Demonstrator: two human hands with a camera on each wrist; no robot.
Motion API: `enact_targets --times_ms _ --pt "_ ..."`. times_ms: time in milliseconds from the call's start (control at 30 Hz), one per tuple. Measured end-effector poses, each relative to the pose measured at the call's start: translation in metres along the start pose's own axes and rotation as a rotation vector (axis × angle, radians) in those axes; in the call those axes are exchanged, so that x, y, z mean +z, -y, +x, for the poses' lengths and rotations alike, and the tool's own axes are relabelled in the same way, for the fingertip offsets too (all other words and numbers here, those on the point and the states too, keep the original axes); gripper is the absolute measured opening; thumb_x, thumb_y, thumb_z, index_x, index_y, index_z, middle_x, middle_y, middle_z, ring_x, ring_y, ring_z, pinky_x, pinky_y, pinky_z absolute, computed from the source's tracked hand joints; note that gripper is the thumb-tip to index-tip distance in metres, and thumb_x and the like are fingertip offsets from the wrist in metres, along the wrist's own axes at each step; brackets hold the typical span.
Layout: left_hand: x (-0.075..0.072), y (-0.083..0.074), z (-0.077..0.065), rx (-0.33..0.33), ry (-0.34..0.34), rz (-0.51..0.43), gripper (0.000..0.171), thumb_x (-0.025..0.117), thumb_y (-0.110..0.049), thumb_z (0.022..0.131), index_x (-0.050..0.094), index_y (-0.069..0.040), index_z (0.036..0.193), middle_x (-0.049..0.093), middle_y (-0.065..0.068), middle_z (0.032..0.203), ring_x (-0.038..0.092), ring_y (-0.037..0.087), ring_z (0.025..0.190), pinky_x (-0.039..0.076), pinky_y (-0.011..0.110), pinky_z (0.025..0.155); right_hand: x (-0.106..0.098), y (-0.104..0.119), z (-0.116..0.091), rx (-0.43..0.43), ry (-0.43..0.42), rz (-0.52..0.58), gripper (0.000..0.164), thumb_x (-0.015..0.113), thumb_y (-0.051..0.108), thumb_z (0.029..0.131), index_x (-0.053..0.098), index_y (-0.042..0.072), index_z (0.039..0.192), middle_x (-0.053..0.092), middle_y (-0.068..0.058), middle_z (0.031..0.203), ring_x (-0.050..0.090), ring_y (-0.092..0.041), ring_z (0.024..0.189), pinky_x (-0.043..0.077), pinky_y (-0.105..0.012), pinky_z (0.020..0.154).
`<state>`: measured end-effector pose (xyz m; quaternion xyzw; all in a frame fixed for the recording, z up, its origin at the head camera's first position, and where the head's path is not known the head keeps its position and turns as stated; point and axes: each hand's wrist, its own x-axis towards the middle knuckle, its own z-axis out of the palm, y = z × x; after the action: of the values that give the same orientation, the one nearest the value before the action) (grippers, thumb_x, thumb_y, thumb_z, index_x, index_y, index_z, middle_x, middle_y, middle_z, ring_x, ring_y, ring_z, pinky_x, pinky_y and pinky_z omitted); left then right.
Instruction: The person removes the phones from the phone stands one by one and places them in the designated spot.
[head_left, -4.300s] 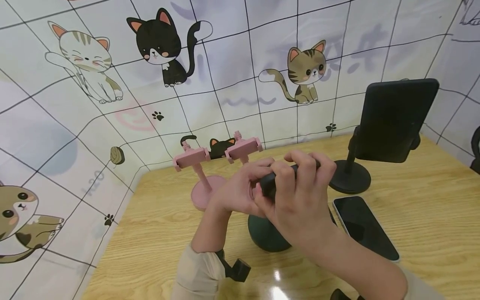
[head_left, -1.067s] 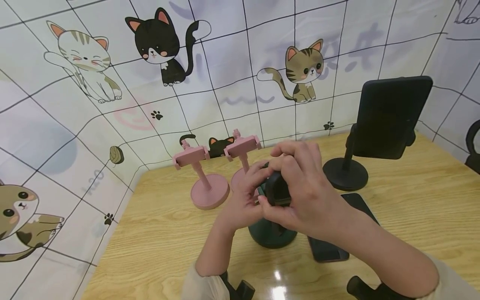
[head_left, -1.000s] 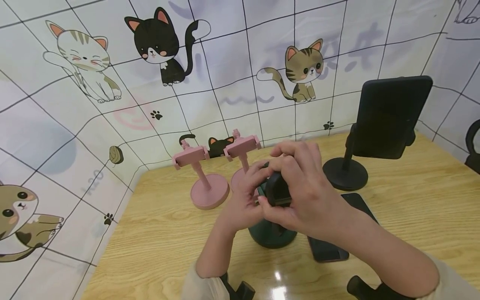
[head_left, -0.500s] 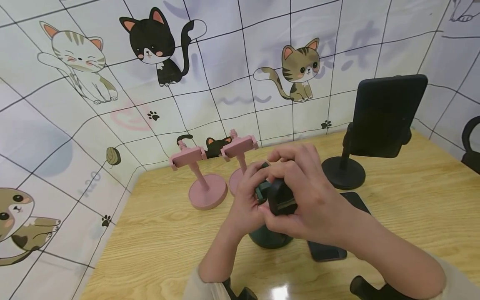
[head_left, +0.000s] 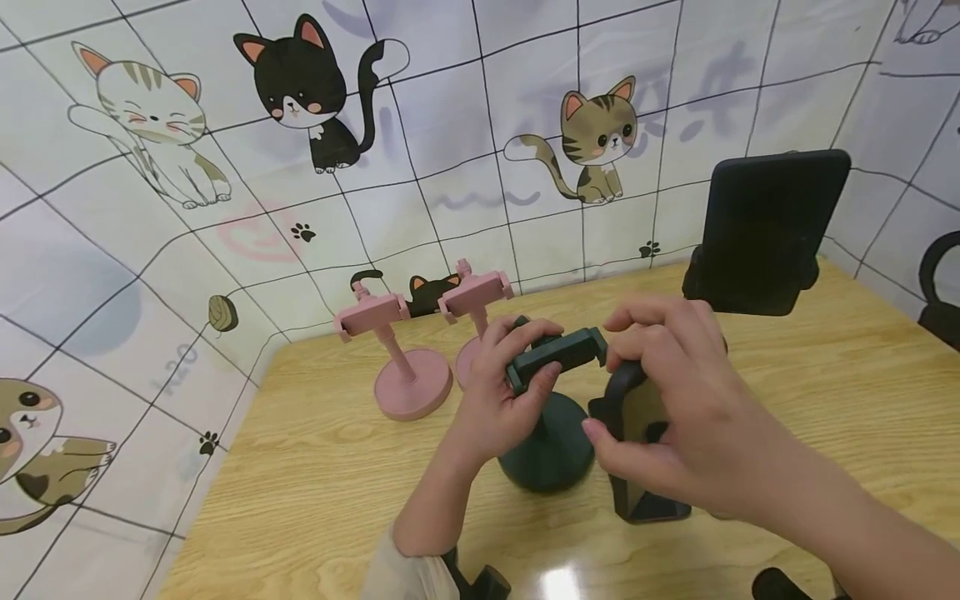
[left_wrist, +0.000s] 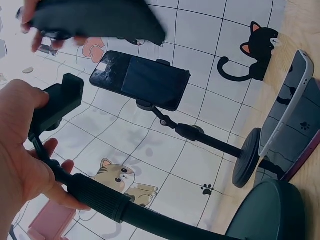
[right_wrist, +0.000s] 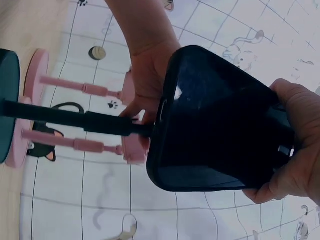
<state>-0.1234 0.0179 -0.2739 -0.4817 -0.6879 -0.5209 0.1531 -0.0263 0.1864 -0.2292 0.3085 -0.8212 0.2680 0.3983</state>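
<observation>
Bare left hand point(head_left: 491, 410) in a closed grip – thumb point(head_left: 537, 390) on the near side, fingers point(head_left: 516, 343) curled over the far side. Left forearm point(head_left: 435, 504) angles up from bottom centre, beige fabric sleeve point(head_left: 401, 560) around it. Bare right hand point(head_left: 701, 408) pinching – knuckles bent, thumb below the fingers. Bare right forearm point(head_left: 847, 500) slants in from lower right. Hands near each other, apart.

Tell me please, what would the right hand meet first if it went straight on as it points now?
Probably the green clamp, in the left hand: in the head view the right hand, gripping a phone, points toward it. Depth is unclear, so it might miss.
</observation>
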Motion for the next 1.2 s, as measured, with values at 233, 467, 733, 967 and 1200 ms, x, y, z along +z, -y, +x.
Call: enact_targets --times_ms 233,467,733,967,1200 --pt "0.005 0.000 0.013 0.014 -0.039 0.003 0.027 0.059 -0.012 0.085 0.057 -0.005 0.112 0.049 0.013 0.105 0.044 0.021 0.095 0.045 0.028 0.072 -0.022 -0.017 -0.027 0.185 0.144 -0.161 0.057 0.037 0.058 0.083 0.049 0.002 0.090 0.046 -0.014 0.098 0.037 -0.031 0.090 0.025 -0.040 0.072" --pt "0.012 0.002 0.030 0.007 -0.077 0.035 0.030 0.061 -0.009 0.082 0.059 -0.005 0.112 0.048 0.013 0.106 0.043 0.020 0.098 0.044 0.027 0.073 -0.034 -0.064 -0.075 0.460 0.408 -0.292 0.050 0.078 0.017 0.058 0.050 0.000 0.095 0.046 -0.018 0.094 0.039 -0.032 0.083 0.025 -0.045 0.071" --pt "0.027 0.011 0.056 -0.021 -0.073 0.044 0.029 0.059 -0.013 0.085 0.057 -0.007 0.114 0.045 0.013 0.107 0.042 0.018 0.096 0.042 0.024 0.072 -0.045 -0.117 -0.118 0.710 0.663 -0.314 0.056 0.074 0.026 0.068 0.048 -0.008 0.102 0.048 -0.028 0.093 0.047 -0.034 0.076 0.029 -0.051 0.066" --pt "0.042 0.029 0.076 -0.007 -0.064 0.046 0.029 0.059 -0.013 0.086 0.057 -0.006 0.114 0.044 0.014 0.108 0.043 0.019 0.095 0.042 0.020 0.071 -0.051 -0.141 -0.139 0.778 0.708 -0.345 0.053 0.070 0.026 0.069 0.047 -0.011 0.099 0.049 -0.026 0.084 0.047 -0.035 0.075 0.030 -0.051 0.060" --pt "0.056 0.049 0.088 0.057 -0.037 0.071 0.028 0.058 -0.012 0.086 0.057 -0.005 0.113 0.042 0.016 0.107 0.042 0.021 0.094 0.040 0.019 0.073 -0.049 -0.146 -0.149 0.797 0.710 -0.350 0.053 0.070 0.026 0.069 0.047 -0.012 0.098 0.048 -0.025 0.081 0.046 -0.035 0.074 0.030 -0.053 0.058"
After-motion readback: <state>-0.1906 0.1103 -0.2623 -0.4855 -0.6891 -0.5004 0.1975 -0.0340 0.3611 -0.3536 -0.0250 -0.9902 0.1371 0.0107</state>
